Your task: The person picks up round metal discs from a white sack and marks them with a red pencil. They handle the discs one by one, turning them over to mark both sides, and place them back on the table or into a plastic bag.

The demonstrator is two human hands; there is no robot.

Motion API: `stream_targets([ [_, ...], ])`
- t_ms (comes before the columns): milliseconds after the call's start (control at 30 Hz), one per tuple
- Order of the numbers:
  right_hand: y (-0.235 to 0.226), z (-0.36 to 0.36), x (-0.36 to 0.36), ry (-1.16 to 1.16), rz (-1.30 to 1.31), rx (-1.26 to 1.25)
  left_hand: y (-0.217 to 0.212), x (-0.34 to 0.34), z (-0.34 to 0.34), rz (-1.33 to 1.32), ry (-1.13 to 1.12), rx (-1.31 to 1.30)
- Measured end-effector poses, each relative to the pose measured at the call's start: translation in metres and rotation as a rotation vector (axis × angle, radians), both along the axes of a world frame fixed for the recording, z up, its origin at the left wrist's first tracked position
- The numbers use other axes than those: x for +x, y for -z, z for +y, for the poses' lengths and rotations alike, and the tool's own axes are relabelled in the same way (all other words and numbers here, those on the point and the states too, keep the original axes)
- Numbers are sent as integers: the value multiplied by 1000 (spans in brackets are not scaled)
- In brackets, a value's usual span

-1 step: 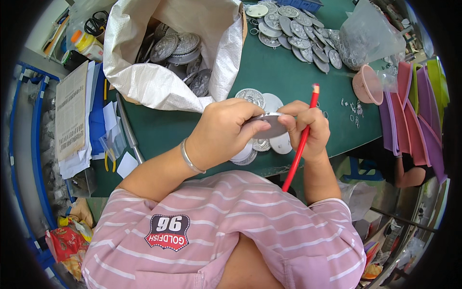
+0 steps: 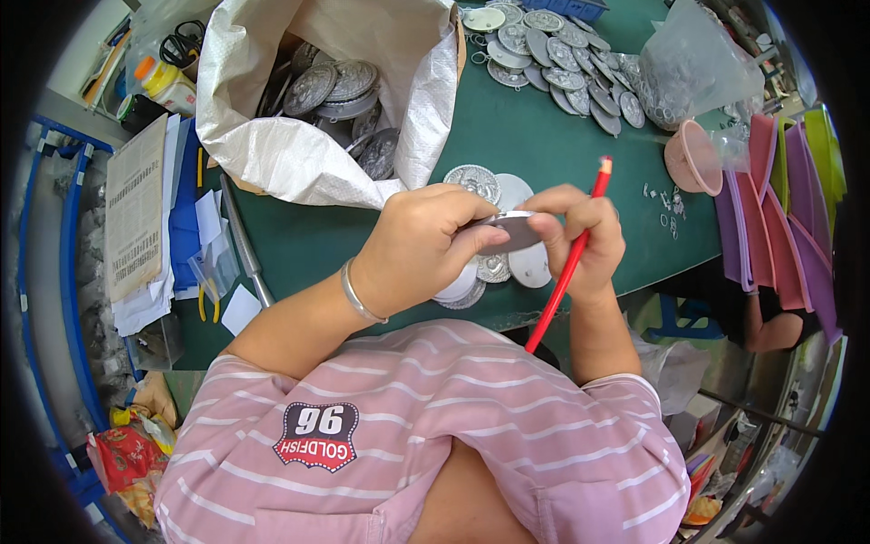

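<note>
A round grey metal medallion (image 2: 515,234) is held tilted above the table, its plain side partly visible. My left hand (image 2: 424,238), closed, pinches its left edge between thumb and fingers. At its right edge are the thumb and fingertips of my right hand (image 2: 584,238). The same right hand grips a slim red pencil-like rod (image 2: 562,281) with a pale upper end, slanting down toward my shirt. Beneath my hands lie several more medallions (image 2: 473,181), some with the relief side up and some plain side up, partly hidden by my fingers.
An open white woven sack (image 2: 272,154) with medallions inside stands at the far left. A medallion pile (image 2: 566,68) lies at the back beside a clear plastic bag (image 2: 698,68). A pink cup (image 2: 693,159) and small metal rings (image 2: 671,213) are right; a tapered metal rod (image 2: 240,240) is left.
My right hand has shifted slightly, and the red rod's upper end has moved a little to the right and up. The left hand and medallion stay nearly in place.
</note>
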State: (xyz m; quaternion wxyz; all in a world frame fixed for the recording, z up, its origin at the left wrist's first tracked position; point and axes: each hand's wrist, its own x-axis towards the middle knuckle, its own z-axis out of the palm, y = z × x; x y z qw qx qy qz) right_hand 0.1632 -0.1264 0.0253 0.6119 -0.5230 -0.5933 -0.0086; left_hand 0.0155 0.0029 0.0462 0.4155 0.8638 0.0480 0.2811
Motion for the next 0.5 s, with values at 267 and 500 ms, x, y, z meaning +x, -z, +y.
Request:
stream_targets([
  [267, 19, -13, -14, 169, 628, 2, 19, -10, -9, -231, -147, 3],
  [500, 4, -5, -36, 94, 732, -181, 34, -8, -9, -364, -126, 156],
])
